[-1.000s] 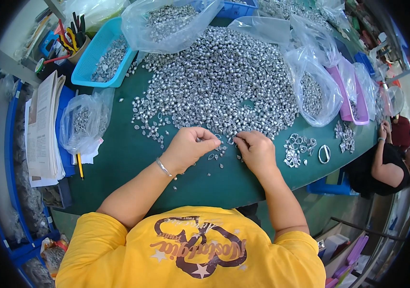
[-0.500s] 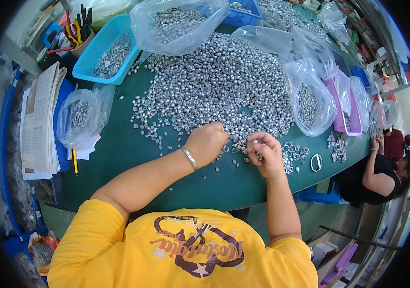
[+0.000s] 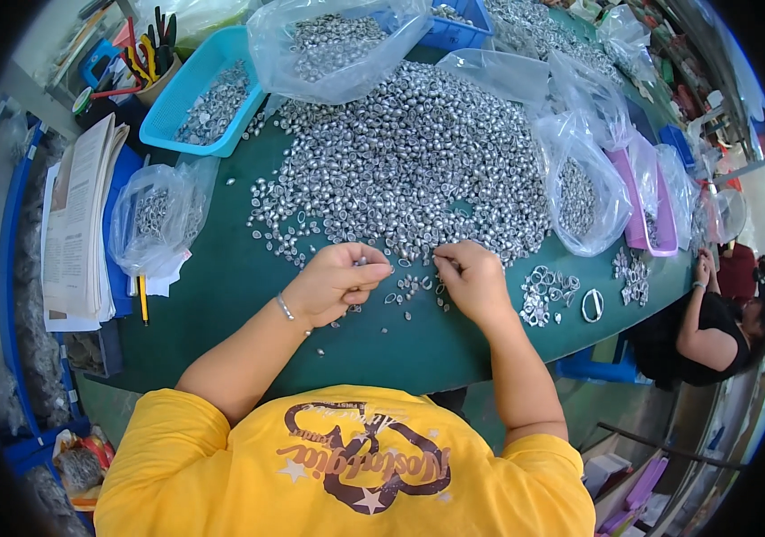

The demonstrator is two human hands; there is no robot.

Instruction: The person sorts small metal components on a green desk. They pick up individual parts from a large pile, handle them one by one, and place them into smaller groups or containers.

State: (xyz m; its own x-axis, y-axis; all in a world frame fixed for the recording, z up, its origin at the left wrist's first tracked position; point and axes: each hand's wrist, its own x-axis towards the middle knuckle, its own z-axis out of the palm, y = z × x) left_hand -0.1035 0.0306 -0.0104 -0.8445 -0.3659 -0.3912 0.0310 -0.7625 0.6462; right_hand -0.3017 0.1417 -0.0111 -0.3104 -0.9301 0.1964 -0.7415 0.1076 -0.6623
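A broad heap of small silver, teardrop-shaped metal pieces (image 3: pixel 400 152) covers the middle of the green table. At its near edge, my left hand (image 3: pixel 333 285) is curled, with silvery pieces showing between thumb and fingers. A metal bracelet (image 3: pixel 286 306) circles that wrist. My right hand (image 3: pixel 476 282) reaches to the heap's near rim, back upward and fingertips pinched together. Whatever is in that pinch is hidden. Between my hands lies a small cluster of loose metal pieces (image 3: pixel 411 285), with a few others scattered closer to me.
A turquoise basket (image 3: pixel 154 125) of metal parts stands at far left, beside a clear bag (image 3: pixel 311 85) of pieces. Papers (image 3: pixel 82 215) line the left side. Right of the heap are another filled bag (image 3: pixel 584 215), a pink tray (image 3: pixel 660 237) and a white ring (image 3: pixel 592 305). Another person (image 3: pixel 709 322) sits at right.
My left hand has drawn back from the heap toward the left and turned, so its thumb and fingertips show. My right hand has shifted left, its fingers now lower at the heap's edge.
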